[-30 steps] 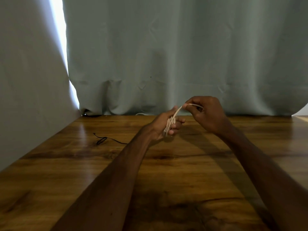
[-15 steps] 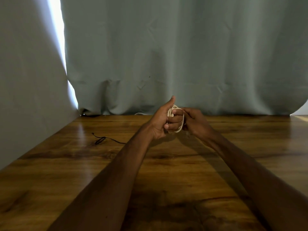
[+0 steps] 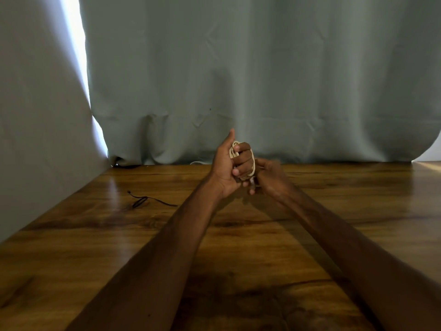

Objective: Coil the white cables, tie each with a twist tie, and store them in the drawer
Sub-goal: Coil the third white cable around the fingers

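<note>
Far left: a bright gap (image 3: 74, 56) between the panels of the grey-green curtain (image 3: 262, 68), which backs the whole wooden table (image 3: 71, 247). Left of centre on the table a thin black wire (image 3: 143, 202) with a small loop lies loose, well apart from both hands (could be the twist tie, too thin to confirm). At the table's far edge, under the curtain hem, a short white strand (image 3: 196, 162) shows; maybe another cable, can't tell. Centre: the left hand (image 3: 224, 170) is raised above the table, thumb up, fingers curled, with the white cable (image 3: 253, 164) wound in several loops round them, so that hand is clamped on the coil. Just right of it, the right hand (image 3: 272, 180) sits against the coil's lower right edge. It's motion-blurred, so I can't tell if it pinches the tail or only steadies the loops. Something small and dark shows under the coil between the hands, possibly the plug end. My read on the step: tail end of coiling this cable, tie not on yet. Next move calls for the left hand to hold the loops tight while the right fetches a tie, likely a reach left to the black wire, then wraps it round the coil's waist. Risk: the loops spring off the fingers if the grip slackens. Drawer not in view.
</note>
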A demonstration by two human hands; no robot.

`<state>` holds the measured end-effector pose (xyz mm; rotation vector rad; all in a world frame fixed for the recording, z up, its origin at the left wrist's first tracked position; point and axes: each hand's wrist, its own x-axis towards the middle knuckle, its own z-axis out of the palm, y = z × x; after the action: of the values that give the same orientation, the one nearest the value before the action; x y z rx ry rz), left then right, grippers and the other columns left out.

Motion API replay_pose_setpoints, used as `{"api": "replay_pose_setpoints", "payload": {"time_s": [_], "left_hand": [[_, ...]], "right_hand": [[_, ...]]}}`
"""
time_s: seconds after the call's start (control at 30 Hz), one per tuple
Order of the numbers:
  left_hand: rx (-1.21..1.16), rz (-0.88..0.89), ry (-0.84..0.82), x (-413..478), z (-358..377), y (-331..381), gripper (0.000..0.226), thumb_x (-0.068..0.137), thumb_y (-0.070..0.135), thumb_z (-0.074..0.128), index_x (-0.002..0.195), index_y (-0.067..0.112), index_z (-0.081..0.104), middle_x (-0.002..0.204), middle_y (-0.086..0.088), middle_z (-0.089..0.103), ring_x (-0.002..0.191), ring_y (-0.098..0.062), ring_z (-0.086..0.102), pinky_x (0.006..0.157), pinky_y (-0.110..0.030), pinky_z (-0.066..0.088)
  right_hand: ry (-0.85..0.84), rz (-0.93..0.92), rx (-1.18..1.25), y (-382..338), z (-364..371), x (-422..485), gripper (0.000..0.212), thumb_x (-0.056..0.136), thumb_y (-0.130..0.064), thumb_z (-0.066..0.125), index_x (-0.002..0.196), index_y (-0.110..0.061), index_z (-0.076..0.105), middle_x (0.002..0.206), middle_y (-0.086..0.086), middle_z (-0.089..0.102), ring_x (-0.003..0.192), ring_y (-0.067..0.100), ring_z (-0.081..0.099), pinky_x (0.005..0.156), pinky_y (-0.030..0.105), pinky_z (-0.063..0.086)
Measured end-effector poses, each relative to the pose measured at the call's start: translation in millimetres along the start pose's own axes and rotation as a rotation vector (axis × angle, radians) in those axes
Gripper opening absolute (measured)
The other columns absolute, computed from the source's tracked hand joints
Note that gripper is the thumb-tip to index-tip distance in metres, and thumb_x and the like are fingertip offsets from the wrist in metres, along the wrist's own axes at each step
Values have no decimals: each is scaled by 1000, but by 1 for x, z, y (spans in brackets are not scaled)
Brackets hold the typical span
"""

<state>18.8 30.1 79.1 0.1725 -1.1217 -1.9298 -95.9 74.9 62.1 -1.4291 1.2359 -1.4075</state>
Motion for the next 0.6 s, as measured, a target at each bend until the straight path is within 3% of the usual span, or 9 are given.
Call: {"api": "replay_pose_setpoints", "payload": {"time_s": [0.13,0.23,0.33,0.5,0.6], "left_hand": [[-3,72,87,2,-3,3,63,103,57,37,51,24,46,36,9,27,25,-5,25,30,-17,15],[79,112,262,1,1,6,62,103,59,37,52,24,43,38,8,26,27,-6,27,34,-17,12],[169,124,378,3,7,3,63,102,64,35,55,23,42,39,7,27,29,-8,29,34,-14,19],[205,125,417,4,7,1,63,102,66,33,58,22,40,39,6,28,30,-8,32,34,-14,23],[177,117,406,5,5,3,63,102,66,32,58,21,39,38,5,27,29,-10,33,35,-12,24]], "right_hand": [[-53,54,-72,3,10,-5,26,101,-1,48,108,-6,72,79,11,66,59,11,54,45,22,40],[-21,96,-66,-6,11,-6,23,101,-4,49,104,1,72,80,9,63,59,9,51,47,22,39],[18,126,-66,-8,13,-7,23,101,-9,52,99,4,71,75,9,59,59,12,49,48,23,41],[77,154,-50,-6,17,-6,24,99,-14,60,100,7,72,77,14,67,64,20,58,62,32,53],[58,168,44,-11,17,-10,23,96,-13,65,102,8,72,77,14,67,64,18,59,61,29,53]]}}
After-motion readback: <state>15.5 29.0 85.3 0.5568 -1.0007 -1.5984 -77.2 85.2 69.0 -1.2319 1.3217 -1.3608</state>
